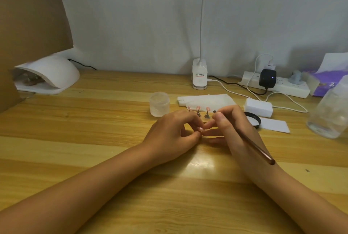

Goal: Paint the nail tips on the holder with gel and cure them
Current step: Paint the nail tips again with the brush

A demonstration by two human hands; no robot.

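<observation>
1. A striped pale-wood worktop [84, 139] meets a plain grey wall [131, 17], with a white curing lamp [56, 72] at far left.
2. The left hand [169, 134] has its grip pinching a pink nail tip [201, 129] mid-worktop.
3. The right hand [233, 130] has its grip closed round a brush [254, 145].
4. Three more tips on stands [207, 114] sit just behind the hands.

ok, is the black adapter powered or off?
Powered: black adapter sits plugged in the power strip, with a blue light lit on it.

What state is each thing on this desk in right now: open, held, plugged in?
Left hand: pinches a nail tip.
Right hand: grips the brush.
Jar: open, no lid.
Black lid: lying on the desk.
Nail tips on stands: upright.
Black adapter: plugged in, blue light on.
</observation>
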